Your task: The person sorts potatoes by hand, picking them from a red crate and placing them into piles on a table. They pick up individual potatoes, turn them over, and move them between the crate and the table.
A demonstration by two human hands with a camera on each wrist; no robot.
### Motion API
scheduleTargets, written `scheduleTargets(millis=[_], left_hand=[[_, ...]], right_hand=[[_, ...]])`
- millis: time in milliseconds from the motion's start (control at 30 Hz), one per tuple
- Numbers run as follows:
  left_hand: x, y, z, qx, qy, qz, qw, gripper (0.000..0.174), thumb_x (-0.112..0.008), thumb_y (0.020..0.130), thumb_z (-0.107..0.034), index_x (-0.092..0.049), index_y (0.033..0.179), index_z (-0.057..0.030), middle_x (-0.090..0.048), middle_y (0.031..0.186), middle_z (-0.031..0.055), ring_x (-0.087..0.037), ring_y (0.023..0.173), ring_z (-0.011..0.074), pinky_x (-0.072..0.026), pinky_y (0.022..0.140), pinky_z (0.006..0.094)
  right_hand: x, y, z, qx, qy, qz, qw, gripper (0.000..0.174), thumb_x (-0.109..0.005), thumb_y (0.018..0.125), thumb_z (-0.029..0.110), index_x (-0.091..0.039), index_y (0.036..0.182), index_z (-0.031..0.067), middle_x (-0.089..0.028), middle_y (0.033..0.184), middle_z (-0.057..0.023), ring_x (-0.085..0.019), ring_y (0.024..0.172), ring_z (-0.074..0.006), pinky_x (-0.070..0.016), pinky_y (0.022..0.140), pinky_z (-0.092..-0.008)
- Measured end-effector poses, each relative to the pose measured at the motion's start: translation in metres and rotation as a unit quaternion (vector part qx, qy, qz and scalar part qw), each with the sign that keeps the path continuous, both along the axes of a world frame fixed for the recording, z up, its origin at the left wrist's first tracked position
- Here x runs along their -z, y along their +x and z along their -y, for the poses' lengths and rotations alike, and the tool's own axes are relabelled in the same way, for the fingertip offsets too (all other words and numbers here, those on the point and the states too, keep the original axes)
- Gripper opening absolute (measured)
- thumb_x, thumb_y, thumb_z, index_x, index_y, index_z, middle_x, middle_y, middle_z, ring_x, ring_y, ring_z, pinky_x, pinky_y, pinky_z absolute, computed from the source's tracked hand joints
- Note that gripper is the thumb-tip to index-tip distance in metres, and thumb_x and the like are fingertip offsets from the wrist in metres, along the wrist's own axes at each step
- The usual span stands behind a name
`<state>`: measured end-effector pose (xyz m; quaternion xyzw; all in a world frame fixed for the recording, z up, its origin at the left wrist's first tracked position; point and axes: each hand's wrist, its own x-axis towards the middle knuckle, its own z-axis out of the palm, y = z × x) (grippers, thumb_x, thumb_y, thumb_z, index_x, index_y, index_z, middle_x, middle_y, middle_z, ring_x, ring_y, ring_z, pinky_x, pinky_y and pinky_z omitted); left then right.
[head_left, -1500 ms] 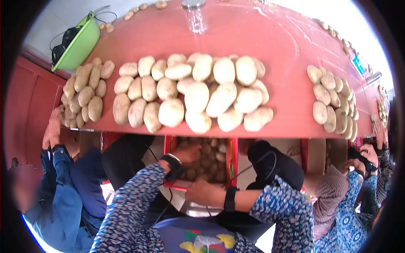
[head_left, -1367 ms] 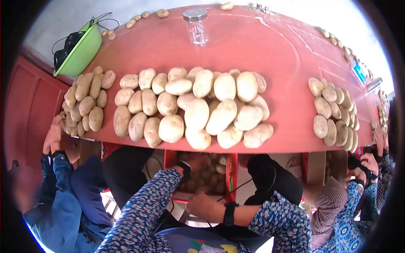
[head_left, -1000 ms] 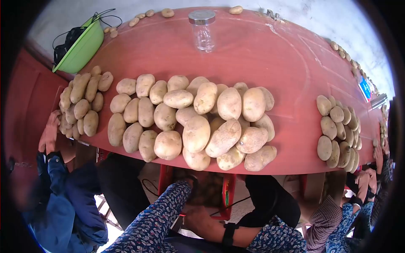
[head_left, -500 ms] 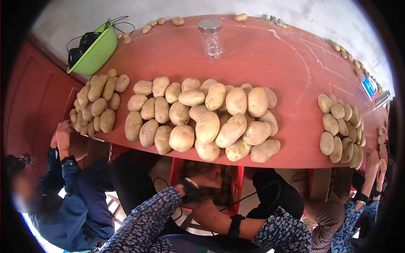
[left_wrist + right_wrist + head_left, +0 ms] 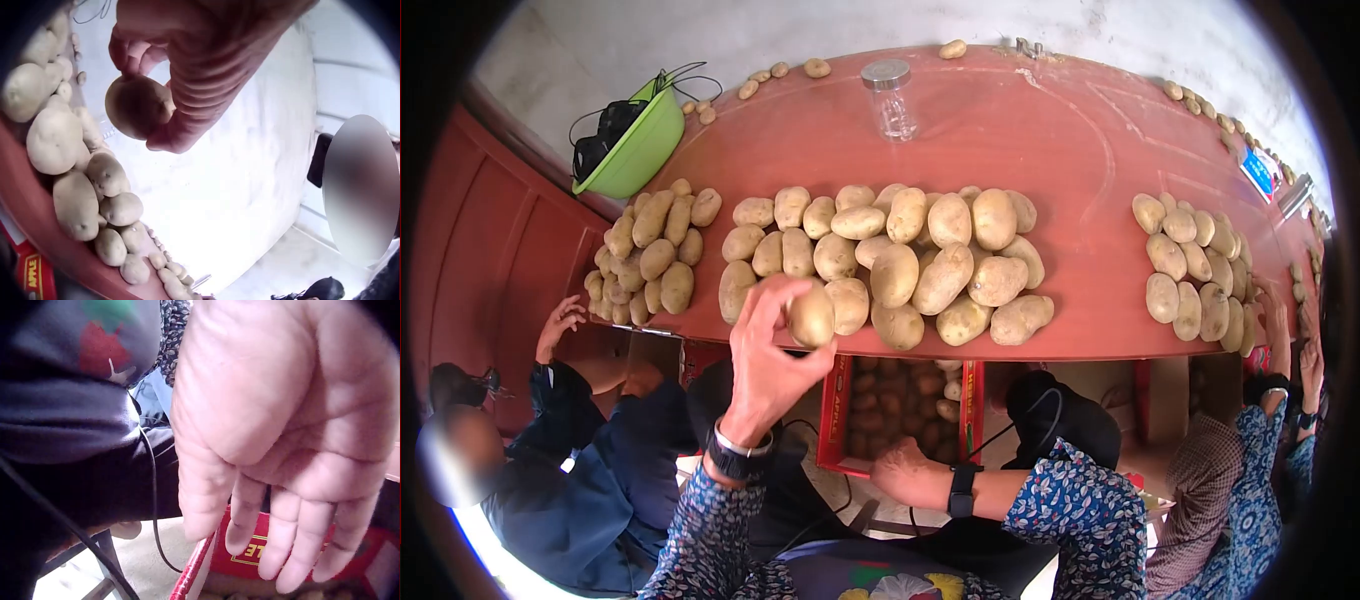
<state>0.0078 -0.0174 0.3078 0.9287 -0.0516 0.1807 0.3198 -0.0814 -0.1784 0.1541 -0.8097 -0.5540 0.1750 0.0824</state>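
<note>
My left hand [image 5: 765,360] pinches a potato [image 5: 811,316] between thumb and fingertips, raised in front of the potato pile [image 5: 948,280] on the red table. In the left wrist view, the same potato [image 5: 139,106] shows its rounded end past the fingers. Below the table's edge, my right hand [image 5: 912,474] rests at the near rim of a red box [image 5: 834,420] of potatoes. The right wrist view shows that hand [image 5: 281,425] palm side on, its fingers loosely straight and nothing in them, over the box's red wall [image 5: 199,569].
Other potato piles lie left [image 5: 650,250] and right [image 5: 1195,265] on the table [image 5: 1000,110]. A lidded clear jar [image 5: 890,105] and a green basin [image 5: 635,145] stand farther back. People sit on both sides, and a black cable [image 5: 153,494] hangs by my leg.
My left hand has come up out of the box with a potato in its fingers and now holds it before the pile. The right hand has stayed by the box's near edge.
</note>
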Motion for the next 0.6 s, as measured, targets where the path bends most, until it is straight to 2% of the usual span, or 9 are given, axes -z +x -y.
scheduleTargets(millis=[100, 233, 267, 333, 400, 433, 533, 567, 600], left_hand=[[0.003, 0.028, 0.005, 0.009, 0.07, 0.047, 0.996, 0.05, -0.07, 0.055, -0.005, -0.057, 0.103, -0.0069, -0.058, 0.1, 0.009, -0.057, 0.085, 0.0209, -0.0472, 0.072, 0.0306], [0.014, 0.058, 0.013, 0.041, 0.136, 0.117, 0.983, 0.05, -0.071, 0.058, -0.008, -0.057, 0.105, -0.0062, -0.057, 0.101, 0.0106, -0.054, 0.08, 0.0236, -0.0472, 0.072, 0.0329], [0.018, 0.063, 0.013, 0.048, 0.144, 0.125, 0.98, 0.051, -0.072, 0.059, -0.009, -0.057, 0.107, -0.0063, -0.057, 0.103, 0.0116, -0.053, 0.079, 0.0241, -0.0472, 0.072, 0.0334], [0.022, 0.066, 0.014, 0.023, 0.148, 0.054, 0.987, 0.056, -0.073, 0.061, -0.009, -0.056, 0.114, -0.0068, -0.056, 0.105, 0.011, -0.055, 0.079, 0.0206, -0.0482, 0.071, 0.0319], [0.022, 0.062, 0.019, 0.029, 0.061, -0.023, 0.997, 0.061, -0.074, 0.064, -0.007, -0.053, 0.121, -0.0076, -0.054, 0.113, 0.0099, -0.056, 0.077, 0.0157, -0.0485, 0.069, 0.0271], [0.023, 0.059, 0.02, 0.035, 0.052, -0.03, 0.998, 0.052, -0.066, 0.071, -0.003, -0.051, 0.121, -0.006, -0.055, 0.112, 0.0117, -0.059, 0.083, 0.0196, -0.0512, 0.07, 0.0305], [0.036, 0.056, 0.008, 0.088, -0.015, -0.073, 0.993, 0.05, -0.062, 0.074, 0.0, -0.05, 0.122, -0.0063, -0.055, 0.115, 0.0106, -0.059, 0.083, 0.0181, -0.0508, 0.069, 0.0292], [0.037, 0.052, 0.009, 0.089, -0.061, -0.066, 0.992, 0.045, -0.057, 0.077, 0.003, -0.052, 0.121, -0.006, -0.056, 0.112, 0.0079, -0.059, 0.08, 0.0153, -0.0501, 0.066, 0.0265], [0.036, 0.047, 0.009, 0.087, -0.061, -0.072, 0.992, 0.045, -0.057, 0.077, 0.003, -0.052, 0.121, -0.006, -0.056, 0.112, 0.0079, -0.059, 0.08, 0.0153, -0.0501, 0.066, 0.0265]], right_hand=[[0.002, 0.002, -0.002, 0.022, -0.001, -0.037, 0.999, 0.015, -0.057, 0.074, 0.013, -0.069, 0.083, 0.012, -0.064, 0.073, -0.0035, -0.062, 0.066, -0.0204, -0.0408, 0.052, -0.0397], [-0.005, 0.0, -0.004, 0.058, 0.01, -0.054, 0.997, 0.021, -0.059, 0.074, 0.015, -0.068, 0.093, 0.0126, -0.064, 0.072, -0.0028, -0.063, 0.066, -0.022, -0.0415, 0.055, -0.0409], [-0.009, 0.0, -0.005, 0.044, -0.018, -0.05, 0.998, 0.025, -0.062, 0.073, 0.016, -0.067, 0.097, 0.0124, -0.065, 0.076, -0.0036, -0.064, 0.071, -0.0229, -0.0421, 0.059, -0.0413], [-0.017, 0.003, -0.004, 0.031, -0.048, -0.059, 0.997, 0.03, -0.065, 0.072, 0.017, -0.067, 0.102, 0.0123, -0.066, 0.08, -0.0045, -0.065, 0.076, -0.0238, -0.0427, 0.062, -0.0417], [-0.021, 0.001, -0.003, -0.008, -0.043, -0.04, 0.998, 0.017, -0.063, 0.069, 0.013, -0.07, 0.084, 0.0094, -0.065, 0.083, -0.0058, -0.062, 0.077, -0.0223, -0.043, 0.06, -0.0364], [-0.017, -0.002, -0.005, -0.008, -0.059, -0.052, 0.997, 0.016, -0.065, 0.068, 0.013, -0.069, 0.082, 0.0088, -0.065, 0.082, -0.0048, -0.062, 0.075, -0.0217, -0.041, 0.06, -0.0351], [-0.028, -0.004, -0.002, -0.026, -0.095, -0.04, 0.994, 0.015, -0.066, 0.067, 0.014, -0.07, 0.081, 0.0096, -0.065, 0.081, -0.0035, -0.061, 0.077, -0.0208, -0.039, 0.06, -0.0341], [-0.031, -0.005, -0.008, -0.042, -0.16, -0.068, 0.984, 0.028, -0.07, 0.074, 0.025, -0.069, 0.099, 0.0113, -0.067, 0.095, -0.0052, -0.062, 0.089, -0.023, -0.043, 0.072, -0.0432], [-0.029, -0.006, -0.009, -0.045, -0.159, -0.074, 0.983, 0.028, -0.07, 0.074, 0.025, -0.069, 0.099, 0.0113, -0.067, 0.095, -0.0052, -0.062, 0.089, -0.023, -0.043, 0.072, -0.0432]])
